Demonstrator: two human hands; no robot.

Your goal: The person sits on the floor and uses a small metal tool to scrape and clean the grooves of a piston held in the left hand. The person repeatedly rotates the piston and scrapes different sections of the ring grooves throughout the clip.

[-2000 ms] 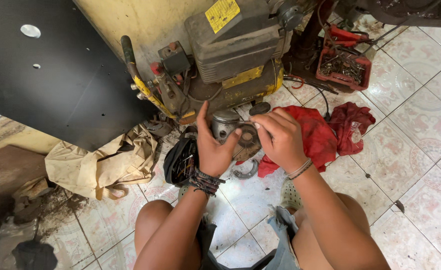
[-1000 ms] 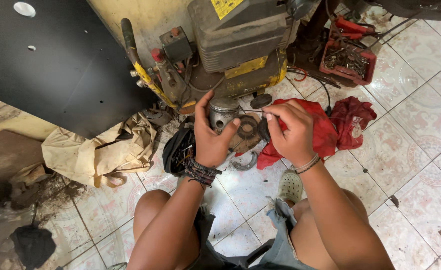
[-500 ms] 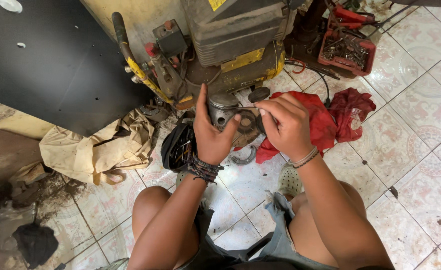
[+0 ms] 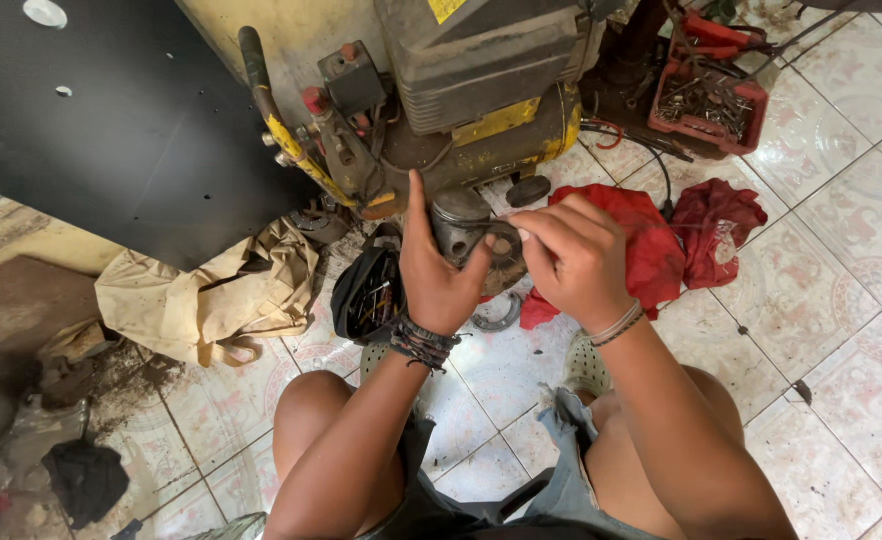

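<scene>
My left hand grips a grey metal piston, fingers wrapped round its side and the index finger pointing up. My right hand is closed beside it, its fingertips pinching at the piston's side near a round hole; what they pinch is too small to tell. Both hands hover low over the tiled floor in front of a dirty yellow and grey engine machine. A red cloth lies just under and right of my right hand.
A metal ring clamp lies on the tiles below the hands. A black pouch with tools sits left of my left hand, a tan cloth bag further left. A red tray of bolts stands top right. A black panel leans top left.
Both hands stay on the piston; they have shifted slightly up and left in view as the camera moved. My right fingers have closed in tighter at its side.
</scene>
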